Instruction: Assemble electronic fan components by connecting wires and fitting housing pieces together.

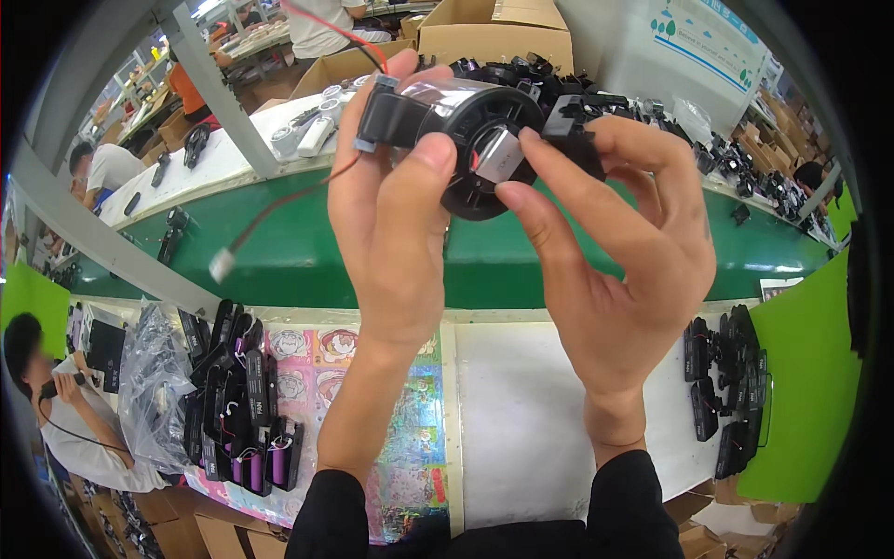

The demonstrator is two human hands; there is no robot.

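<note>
We judge that the silver block (501, 156) could tilt or jam in the round opening if the right hand (633, 205) presses it off-centre, and that the dangling lead with its white plug (222, 265) could strain if it snags. We note the black housing (475, 203) at upper centre of the frame, round-rimmed with a clear glossy barrel, wrapped by the left hand (396, 214); right thumb and forefinger stand slightly parted at the block's edge, grip uncertain to us.
</note>
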